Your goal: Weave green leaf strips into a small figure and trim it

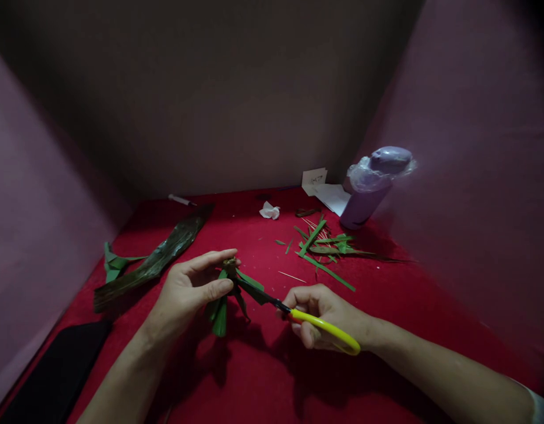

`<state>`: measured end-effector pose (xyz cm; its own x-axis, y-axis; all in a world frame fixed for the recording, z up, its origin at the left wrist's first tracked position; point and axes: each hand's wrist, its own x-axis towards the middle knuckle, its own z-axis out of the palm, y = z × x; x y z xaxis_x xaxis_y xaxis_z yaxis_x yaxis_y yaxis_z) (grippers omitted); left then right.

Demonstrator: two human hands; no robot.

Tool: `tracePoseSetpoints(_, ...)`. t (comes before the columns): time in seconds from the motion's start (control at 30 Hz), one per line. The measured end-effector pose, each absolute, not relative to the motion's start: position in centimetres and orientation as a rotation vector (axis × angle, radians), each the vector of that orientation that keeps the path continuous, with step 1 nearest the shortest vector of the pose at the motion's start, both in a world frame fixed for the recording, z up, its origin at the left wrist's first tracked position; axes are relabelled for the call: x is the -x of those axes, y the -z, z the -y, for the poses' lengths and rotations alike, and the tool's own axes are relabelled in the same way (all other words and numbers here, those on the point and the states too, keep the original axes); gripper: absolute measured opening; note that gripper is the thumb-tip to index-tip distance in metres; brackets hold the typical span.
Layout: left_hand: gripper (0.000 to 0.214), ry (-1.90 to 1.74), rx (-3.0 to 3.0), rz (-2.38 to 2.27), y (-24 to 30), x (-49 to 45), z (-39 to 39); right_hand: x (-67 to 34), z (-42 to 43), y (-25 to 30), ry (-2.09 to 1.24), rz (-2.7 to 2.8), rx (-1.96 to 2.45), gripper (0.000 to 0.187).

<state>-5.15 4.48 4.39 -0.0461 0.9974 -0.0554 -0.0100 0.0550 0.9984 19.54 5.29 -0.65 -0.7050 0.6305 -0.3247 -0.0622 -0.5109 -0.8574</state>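
Note:
Between its thumb and fingers, my left hand (195,282) pinches a bundle of folded green leaf (219,318) with a brownish knotted top. Several leaf strips hang down from it and one sticks out to the right. In my right hand (318,312) is a pair of scissors (329,333) with yellow handles and dark blades. The blades point left and meet the strip that sticks out; whether they are parted there is too dark to tell. My right fingers wrap the handles. Both hands are held above the red cloth (263,383).
Long dark leaf (161,256) and a folded green piece (115,262) lie left, near a black flat object (55,371). At right are green leaf scraps (316,238), toothpick-like sticks (318,229) and a purple cup (364,203). Crumpled tissue (269,211), white cards (314,178) and a pen-like item (180,199) lie behind.

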Motion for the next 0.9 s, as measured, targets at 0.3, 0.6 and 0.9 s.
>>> tracePoseSetpoints(0.3, 0.04, -1.197, -1.101, -1.207, -4.1, 5.2, -4.6, -19.4, -5.4, 0.4, -2.323, 1.158, 0.916, 0.035)
tracePoseSetpoints(0.6, 0.037, -1.272, -1.035, -1.164, -4.2, 5.1, -4.5, -19.9, -5.6, 0.9, -2.235, 1.401, 0.772, 0.04)
tracePoseSetpoints(0.9, 0.031, -1.454, -0.861, -1.043, -5.3, 5.2, -4.1, -21.4, -6.5, -0.2, -2.256, 1.51, 0.687, 0.046)
